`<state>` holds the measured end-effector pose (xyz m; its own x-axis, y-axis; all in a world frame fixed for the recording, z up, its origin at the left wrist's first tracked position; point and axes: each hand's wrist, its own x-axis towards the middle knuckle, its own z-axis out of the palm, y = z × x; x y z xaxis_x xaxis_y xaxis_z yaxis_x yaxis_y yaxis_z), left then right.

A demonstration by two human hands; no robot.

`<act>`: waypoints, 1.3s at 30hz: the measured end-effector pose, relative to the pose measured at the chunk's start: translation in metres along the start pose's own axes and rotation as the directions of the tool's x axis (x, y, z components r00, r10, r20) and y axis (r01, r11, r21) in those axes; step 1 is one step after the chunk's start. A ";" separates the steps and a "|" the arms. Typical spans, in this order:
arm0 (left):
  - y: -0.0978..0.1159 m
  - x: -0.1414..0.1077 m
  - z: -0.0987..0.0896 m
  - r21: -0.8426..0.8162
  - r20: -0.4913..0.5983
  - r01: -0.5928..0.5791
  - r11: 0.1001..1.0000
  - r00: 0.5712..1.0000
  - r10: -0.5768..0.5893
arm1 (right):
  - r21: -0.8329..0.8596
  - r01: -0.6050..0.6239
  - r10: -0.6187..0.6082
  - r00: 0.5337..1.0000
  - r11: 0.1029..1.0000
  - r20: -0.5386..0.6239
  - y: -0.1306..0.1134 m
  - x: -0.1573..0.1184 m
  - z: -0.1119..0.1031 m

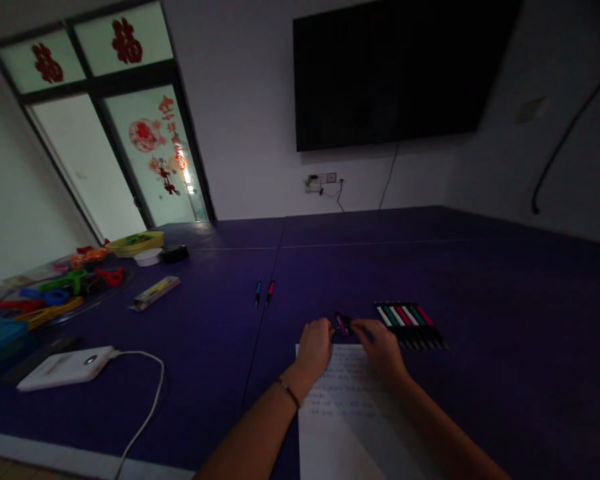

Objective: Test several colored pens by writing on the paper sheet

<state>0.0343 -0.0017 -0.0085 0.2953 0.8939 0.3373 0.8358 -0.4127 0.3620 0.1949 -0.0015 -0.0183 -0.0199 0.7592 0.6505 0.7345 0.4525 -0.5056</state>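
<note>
Over the top edge of a handwritten white sheet [350, 427], my two hands come close together. My left hand [316, 343] is closed at the left side of a small purple and black object [342, 325], whose exact form is too dark to make out. Its right side is pinched between the fingers of my right hand [380, 343]. A row of several pens [410, 320] with white, green and pink parts lies just right of my right hand. Farther off, a blue pen [258, 293] and a pink pen [270, 293] lie side by side.
On the purple table [205, 373], a white power bank [67, 369] with a cable lies at the left. Behind it are a narrow box [155, 293], a tray of colourful clips [75, 283], a yellow basket [136, 245], tape rolls and a blue container [0, 339].
</note>
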 end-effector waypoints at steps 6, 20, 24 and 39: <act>0.001 -0.002 0.000 -0.008 -0.073 -0.127 0.992 0.989 0.126 | 0.059 -0.053 0.053 0.999 0.997 -0.005 0.003 0.000 0.001; 0.000 -0.002 -0.002 -0.035 -0.109 -0.191 0.981 0.976 0.187 | 0.123 -0.080 0.074 0.996 0.989 0.046 0.000 0.000 0.000; 0.000 -0.002 -0.002 -0.028 -0.118 -0.201 0.979 0.973 0.196 | 0.114 -0.060 0.055 0.997 0.992 0.048 0.000 0.000 -0.001; -0.003 -0.002 0.000 -0.039 -0.101 -0.238 0.970 0.967 0.233 | 0.155 -0.019 -0.001 0.992 0.988 0.129 -0.006 -0.001 0.001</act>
<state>0.0315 -0.0024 -0.0107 0.4338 0.7506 0.4985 0.7225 -0.6203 0.3053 0.1898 -0.0044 -0.0169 -0.1080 0.8126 0.5727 0.6206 0.5052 -0.5997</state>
